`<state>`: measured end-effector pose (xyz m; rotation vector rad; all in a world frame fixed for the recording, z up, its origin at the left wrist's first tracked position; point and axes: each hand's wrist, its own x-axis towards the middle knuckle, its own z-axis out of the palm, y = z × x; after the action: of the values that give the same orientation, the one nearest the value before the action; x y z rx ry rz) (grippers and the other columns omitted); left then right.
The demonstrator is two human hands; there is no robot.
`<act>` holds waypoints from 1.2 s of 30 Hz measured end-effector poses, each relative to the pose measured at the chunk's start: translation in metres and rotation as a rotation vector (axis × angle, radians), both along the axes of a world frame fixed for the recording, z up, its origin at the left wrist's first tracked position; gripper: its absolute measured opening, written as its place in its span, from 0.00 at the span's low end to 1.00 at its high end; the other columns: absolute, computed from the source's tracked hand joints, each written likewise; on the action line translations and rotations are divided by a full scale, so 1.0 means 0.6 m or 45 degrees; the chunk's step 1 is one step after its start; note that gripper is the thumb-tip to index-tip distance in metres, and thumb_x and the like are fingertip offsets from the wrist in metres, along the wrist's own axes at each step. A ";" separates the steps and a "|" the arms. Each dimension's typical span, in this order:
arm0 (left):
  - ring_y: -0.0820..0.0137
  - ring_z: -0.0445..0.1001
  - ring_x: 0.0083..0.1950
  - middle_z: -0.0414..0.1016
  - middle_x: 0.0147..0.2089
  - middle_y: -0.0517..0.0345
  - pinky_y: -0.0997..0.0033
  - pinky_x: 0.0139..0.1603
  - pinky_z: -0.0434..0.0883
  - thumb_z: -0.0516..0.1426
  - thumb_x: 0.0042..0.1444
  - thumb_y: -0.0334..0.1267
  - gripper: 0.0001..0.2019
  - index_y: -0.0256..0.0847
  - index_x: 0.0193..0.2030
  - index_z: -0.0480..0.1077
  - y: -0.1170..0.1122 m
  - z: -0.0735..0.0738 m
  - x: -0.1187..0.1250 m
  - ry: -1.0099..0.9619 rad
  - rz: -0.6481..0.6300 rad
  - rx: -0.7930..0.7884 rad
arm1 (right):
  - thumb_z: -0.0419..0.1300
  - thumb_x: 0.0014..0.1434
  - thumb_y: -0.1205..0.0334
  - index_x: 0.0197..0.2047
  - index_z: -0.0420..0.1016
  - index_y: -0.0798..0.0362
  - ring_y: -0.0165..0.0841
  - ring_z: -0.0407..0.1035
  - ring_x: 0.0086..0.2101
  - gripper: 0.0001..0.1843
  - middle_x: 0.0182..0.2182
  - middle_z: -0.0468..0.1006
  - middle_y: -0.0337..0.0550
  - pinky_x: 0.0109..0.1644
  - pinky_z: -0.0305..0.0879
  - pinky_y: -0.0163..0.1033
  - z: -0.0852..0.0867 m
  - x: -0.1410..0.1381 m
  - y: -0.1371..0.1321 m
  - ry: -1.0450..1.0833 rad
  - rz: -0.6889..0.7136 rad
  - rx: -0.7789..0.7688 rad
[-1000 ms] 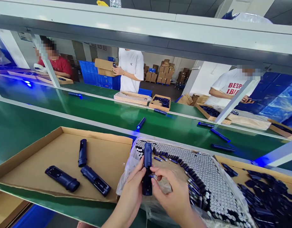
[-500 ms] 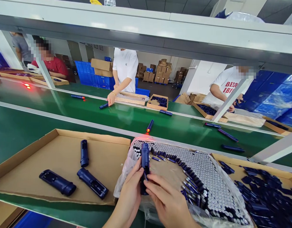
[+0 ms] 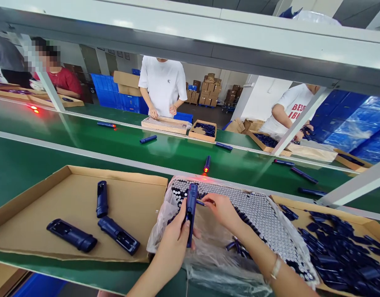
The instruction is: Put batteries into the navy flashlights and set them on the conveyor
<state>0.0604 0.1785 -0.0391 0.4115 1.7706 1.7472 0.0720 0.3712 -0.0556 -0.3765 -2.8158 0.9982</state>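
Note:
My left hand [image 3: 176, 231] is wrapped round a dark blue flashlight body [image 3: 192, 206], held upright with its narrow end away from me. To its right, the fingers of my right hand [image 3: 220, 209] pinch a small battery [image 3: 200, 203] beside the flashlight body. Under both hands lies a plastic-lined box [image 3: 168, 218] packed with upright batteries [image 3: 264, 214], with several loose ones lying in its middle. On the left, a cardboard tray [image 3: 66, 194] holds flashlight bodies [image 3: 72, 236] with open battery slots.
Right of the batteries, a cardboard box [image 3: 367, 222] holds many dark blue parts [image 3: 341, 247]. Beyond runs a green conveyor [image 3: 174, 154] carrying flashlights, one with a lit red end [image 3: 206, 164]. Co-workers [image 3: 161, 86] stand across it. A white beam [image 3: 190, 24] crosses overhead.
My right hand has moved from the flashlight body to the loose batteries and now pinches one. Flashlights on the conveyor have shifted right. The co-worker opposite has let go of a flashlight.

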 end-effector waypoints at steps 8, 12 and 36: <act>0.77 0.61 0.21 0.67 0.23 0.57 0.79 0.24 0.60 0.48 0.60 0.57 0.36 0.42 0.71 0.51 -0.009 0.002 -0.009 -0.202 0.016 0.104 | 0.51 0.56 0.75 0.60 0.70 0.53 0.31 0.71 0.46 0.29 0.47 0.76 0.48 0.56 0.65 0.40 -0.028 0.010 0.008 -0.062 0.056 0.005; 0.78 0.60 0.20 0.67 0.21 0.57 0.80 0.22 0.57 0.48 0.59 0.58 0.35 0.43 0.69 0.53 -0.009 0.008 -0.010 -0.378 0.039 0.229 | 0.54 0.61 0.64 0.52 0.75 0.51 0.26 0.72 0.43 0.17 0.46 0.76 0.43 0.50 0.69 0.32 0.029 0.065 -0.028 0.187 0.123 -0.285; 0.83 0.63 0.21 0.70 0.43 0.53 0.81 0.18 0.51 0.60 0.51 0.41 0.28 0.42 0.59 0.64 -0.017 0.020 -0.019 -0.608 -0.010 0.249 | 0.50 0.56 0.75 0.36 0.75 0.59 0.32 0.70 0.36 0.12 0.33 0.76 0.48 0.41 0.59 0.34 -0.056 -0.017 0.049 -0.139 0.006 0.291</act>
<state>0.0492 0.1680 -0.0273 0.0658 1.2666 1.8329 0.0616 0.4008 -0.0890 -0.4085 -2.9867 0.6639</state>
